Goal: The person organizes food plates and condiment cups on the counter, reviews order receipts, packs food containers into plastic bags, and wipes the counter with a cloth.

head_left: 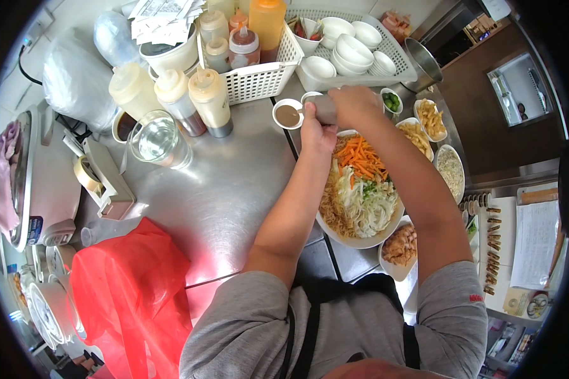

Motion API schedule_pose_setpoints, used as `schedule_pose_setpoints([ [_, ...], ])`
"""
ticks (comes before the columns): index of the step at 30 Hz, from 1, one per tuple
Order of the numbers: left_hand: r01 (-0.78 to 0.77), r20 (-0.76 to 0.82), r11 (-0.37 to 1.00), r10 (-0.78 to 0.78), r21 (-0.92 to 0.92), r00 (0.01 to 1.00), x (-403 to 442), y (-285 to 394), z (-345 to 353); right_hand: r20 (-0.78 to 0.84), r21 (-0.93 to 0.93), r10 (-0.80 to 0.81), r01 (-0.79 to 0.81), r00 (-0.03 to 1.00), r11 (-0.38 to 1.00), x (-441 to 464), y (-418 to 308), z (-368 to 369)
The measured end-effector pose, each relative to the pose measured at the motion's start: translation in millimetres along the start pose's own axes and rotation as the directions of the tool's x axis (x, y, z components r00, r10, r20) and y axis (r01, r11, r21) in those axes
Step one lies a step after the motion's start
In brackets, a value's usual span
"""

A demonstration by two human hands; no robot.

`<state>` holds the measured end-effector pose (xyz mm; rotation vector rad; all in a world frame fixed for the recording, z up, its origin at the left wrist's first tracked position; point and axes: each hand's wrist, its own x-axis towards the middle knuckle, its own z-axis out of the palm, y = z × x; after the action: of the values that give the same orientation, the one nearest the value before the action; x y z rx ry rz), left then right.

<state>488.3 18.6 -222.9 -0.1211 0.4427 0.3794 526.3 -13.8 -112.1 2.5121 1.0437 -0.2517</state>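
Up at the far side of the large white bowl [393, 235], my left hand [318, 131] and my right hand [355, 104] come together. Between them is a small greyish container [324, 109], whose exact kind I cannot make out. My left fingers wrap its near side, while my right hand grips it from the right. Noodles [335, 215], orange carrot strips [360, 159], shredded cabbage [368, 211] and chopped green onion fill the bowl. Just left of my hands sits a small cup of brown sauce [288, 115]. Another small white cup is partly hidden behind the container.
Squeeze bottles [210, 98] and a glass jug [161, 142] stand left, near a white basket [259, 82]. White bowls [354, 54] fill a tray behind. Dishes of fried strips [430, 120] and a meat dish [399, 245] flank the bowl. A red bag [129, 284] lies front left.
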Motion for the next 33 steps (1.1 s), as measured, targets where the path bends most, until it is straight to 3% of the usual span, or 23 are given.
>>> schedule_pose_setpoints([
  [3,-0.066,0.033,0.991,0.062,0.114,0.997,-4,7,6,-0.078,0.120,0.007,0.003,0.997,0.993,-9,6,10],
  [5,-0.172,0.149,0.958,0.140,0.229,0.979,-10,13,14,-0.114,0.263,0.028,0.003,0.993,0.965,-12,10,17],
  [7,-0.315,0.242,0.887,0.241,0.337,0.940,-17,21,31,-0.288,0.425,0.067,0.065,0.955,0.903,-17,7,20],
  [9,-0.474,0.323,0.766,0.359,0.434,0.876,-24,26,52,-0.387,0.574,0.151,0.109,0.910,0.812,-27,4,16],
  [11,-0.542,0.421,0.681,0.359,0.492,0.833,-36,35,74,-0.408,0.713,0.258,0.129,0.876,0.689,-36,-3,3],
  [14,-0.627,0.515,0.540,0.364,0.562,0.776,-47,44,97,-0.401,0.820,0.258,0.219,0.879,0.528,-36,-2,-11],
  [16,-0.685,0.571,0.429,0.380,0.588,0.728,-52,52,114,-0.487,0.840,0.236,0.375,0.841,0.392,-26,-5,-13],
  [18,-0.759,0.667,0.265,0.366,0.594,0.649,-47,63,125,-0.552,0.829,0.223,0.498,0.804,0.256,-18,-6,-16],
  [19,-0.802,0.718,0.200,0.362,0.563,0.594,-44,70,134,-0.543,0.840,0.124,0.533,0.831,0.103,-11,-3,-22],
  [21,-0.864,0.785,0.099,0.378,0.493,0.491,-45,80,152,-0.646,0.734,0.159,0.549,0.747,0.399,-13,5,-30],
  [22,-0.862,0.807,-0.110,0.425,0.495,0.410,-44,87,158,-0.695,0.661,0.171,0.527,0.698,0.535,-17,8,-36],
  [24,-0.740,0.856,-0.501,0.478,0.449,0.196,-33,100,165,-0.596,0.784,0.208,0.507,0.775,0.358,-35,20,-33],
  [25,-0.729,0.838,-0.477,0.488,0.491,0.244,-29,101,166,-0.572,0.810,0.199,0.509,0.796,0.291,-37,28,-22],
  [28,-0.662,0.907,-0.637,0.386,0.395,0.169,-4,103,151,-0.617,0.766,0.168,0.539,0.769,0.350,-58,38,20],
  [29,-0.652,0.924,-0.663,0.344,0.367,0.169,0,102,145,-0.550,0.813,0.141,0.489,0.823,0.316,-77,38,23],
  [31,-0.564,0.891,-0.689,0.356,0.454,0.282,4,104,133,-0.460,0.869,0.098,0.424,0.883,0.256,-113,39,31],
  [33,-0.506,0.819,-0.662,0.320,0.553,0.477,9,105,134,-0.436,0.884,0.082,0.410,0.896,0.224,-138,47,48],
])
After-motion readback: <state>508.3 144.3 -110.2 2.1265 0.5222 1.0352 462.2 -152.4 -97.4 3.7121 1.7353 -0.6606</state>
